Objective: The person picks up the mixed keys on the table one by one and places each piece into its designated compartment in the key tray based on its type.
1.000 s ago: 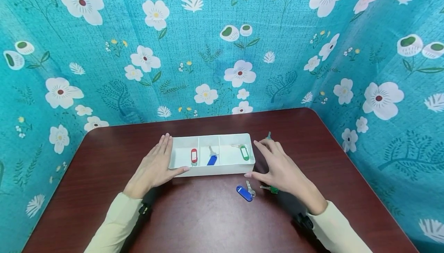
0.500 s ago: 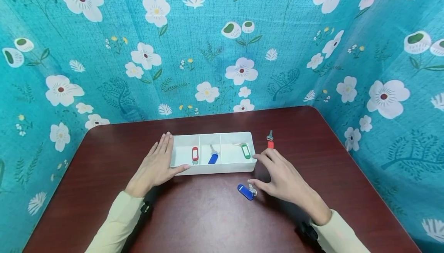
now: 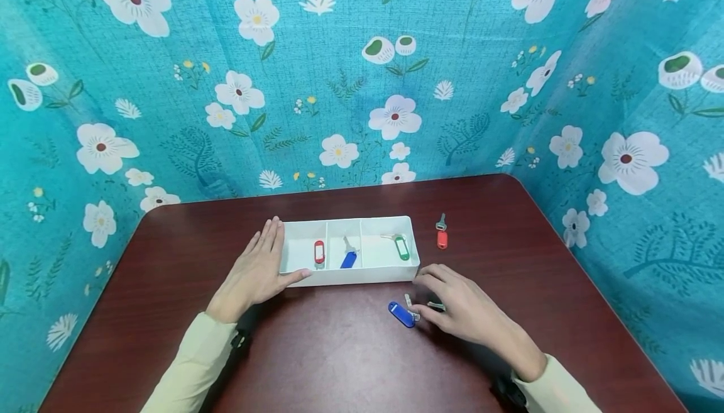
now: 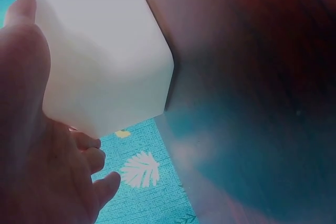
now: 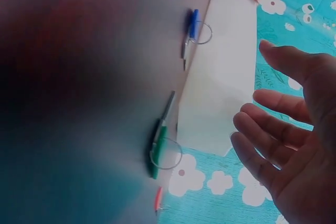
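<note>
Left hand (image 3: 254, 275): fingers straight along the tray's left end, thumb along its front edge; gripping nothing, apparently bracing.
Tray (image 3: 351, 276): lengthwise across the desk (image 3: 322, 363), nearer the back edge; boxed red key (image 3: 319, 252) in the left compartment, boxed blue key (image 3: 349, 259) in the middle, boxed green key (image 3: 402, 247) in the right.
Loose blue key (image 3: 401, 315): before the tray's front right corner.
Loose green key (image 5: 159, 148): right of that, partly hidden beneath the right hand; picking it up seems the step in hand.
Right hand (image 3: 460, 303): above the desk, fingers bent, thumb apart, holding nothing; the next move likely calls for lowering and pinching, sparing the blue.
Loose red key (image 3: 442, 239): towards the desk's back right corner, untouched.
</note>
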`<state>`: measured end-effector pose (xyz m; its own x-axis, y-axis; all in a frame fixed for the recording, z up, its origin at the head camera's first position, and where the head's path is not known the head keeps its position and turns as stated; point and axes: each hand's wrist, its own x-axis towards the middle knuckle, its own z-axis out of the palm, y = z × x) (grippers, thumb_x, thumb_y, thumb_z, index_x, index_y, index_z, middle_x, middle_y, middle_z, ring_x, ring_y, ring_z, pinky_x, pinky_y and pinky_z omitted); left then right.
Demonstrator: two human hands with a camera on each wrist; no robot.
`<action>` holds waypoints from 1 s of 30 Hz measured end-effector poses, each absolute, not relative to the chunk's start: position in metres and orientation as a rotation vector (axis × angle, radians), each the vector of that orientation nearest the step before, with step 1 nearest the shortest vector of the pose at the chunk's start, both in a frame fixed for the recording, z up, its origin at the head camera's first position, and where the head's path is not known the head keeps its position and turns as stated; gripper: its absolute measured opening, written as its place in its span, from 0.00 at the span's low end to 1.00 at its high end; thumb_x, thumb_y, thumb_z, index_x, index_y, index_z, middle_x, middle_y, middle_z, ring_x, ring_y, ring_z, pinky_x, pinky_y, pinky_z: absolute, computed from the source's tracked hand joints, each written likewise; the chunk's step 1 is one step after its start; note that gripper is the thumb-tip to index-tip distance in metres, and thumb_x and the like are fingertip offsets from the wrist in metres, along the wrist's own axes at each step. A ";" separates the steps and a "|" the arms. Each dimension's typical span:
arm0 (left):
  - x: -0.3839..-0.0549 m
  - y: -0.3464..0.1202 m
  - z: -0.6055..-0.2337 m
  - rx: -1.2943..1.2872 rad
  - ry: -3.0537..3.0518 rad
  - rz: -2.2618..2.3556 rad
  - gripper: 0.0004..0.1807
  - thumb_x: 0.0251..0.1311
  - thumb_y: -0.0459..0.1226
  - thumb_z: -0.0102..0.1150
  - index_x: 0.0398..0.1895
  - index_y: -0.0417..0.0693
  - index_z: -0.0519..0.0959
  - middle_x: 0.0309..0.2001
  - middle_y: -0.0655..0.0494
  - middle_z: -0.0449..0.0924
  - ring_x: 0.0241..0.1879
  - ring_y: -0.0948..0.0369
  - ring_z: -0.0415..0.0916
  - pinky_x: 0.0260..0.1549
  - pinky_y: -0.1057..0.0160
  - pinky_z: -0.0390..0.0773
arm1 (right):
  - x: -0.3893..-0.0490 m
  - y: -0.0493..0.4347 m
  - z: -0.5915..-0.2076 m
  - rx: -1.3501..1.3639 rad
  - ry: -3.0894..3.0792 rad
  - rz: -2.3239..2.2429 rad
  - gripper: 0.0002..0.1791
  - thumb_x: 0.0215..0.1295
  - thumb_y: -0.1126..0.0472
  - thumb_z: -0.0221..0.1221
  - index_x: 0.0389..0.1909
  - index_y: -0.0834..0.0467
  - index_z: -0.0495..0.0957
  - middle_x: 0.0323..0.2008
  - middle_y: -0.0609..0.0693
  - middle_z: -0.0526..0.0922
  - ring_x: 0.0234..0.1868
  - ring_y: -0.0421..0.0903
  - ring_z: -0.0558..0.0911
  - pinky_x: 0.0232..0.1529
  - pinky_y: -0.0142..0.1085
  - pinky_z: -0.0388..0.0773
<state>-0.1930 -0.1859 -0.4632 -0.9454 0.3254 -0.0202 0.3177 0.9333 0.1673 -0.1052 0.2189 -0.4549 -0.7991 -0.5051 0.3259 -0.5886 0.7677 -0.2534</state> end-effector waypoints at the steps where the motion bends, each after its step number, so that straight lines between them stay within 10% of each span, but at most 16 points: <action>1: -0.193 -0.186 -0.463 0.506 3.043 0.250 0.67 0.62 0.73 0.55 0.85 0.36 0.42 0.86 0.38 0.39 0.86 0.40 0.39 0.83 0.39 0.50 | -0.105 0.219 -0.456 0.864 -2.723 0.508 0.22 0.59 0.46 0.76 0.51 0.51 0.85 0.48 0.42 0.83 0.47 0.35 0.81 0.46 0.35 0.86; 30: -0.194 -0.186 -0.467 0.514 3.048 0.284 0.67 0.61 0.73 0.56 0.84 0.33 0.43 0.86 0.37 0.39 0.86 0.38 0.40 0.82 0.40 0.53 | -0.094 0.215 -0.467 1.145 -3.078 0.324 0.40 0.73 0.42 0.64 0.78 0.60 0.67 0.77 0.57 0.72 0.75 0.53 0.76 0.65 0.49 0.83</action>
<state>-0.1937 -0.1860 -0.4666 -0.9444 0.3286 -0.0066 0.3217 0.9284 0.1861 -0.0935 0.2145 -0.4670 -0.7480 -0.6589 -0.0798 -0.6278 0.7414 -0.2371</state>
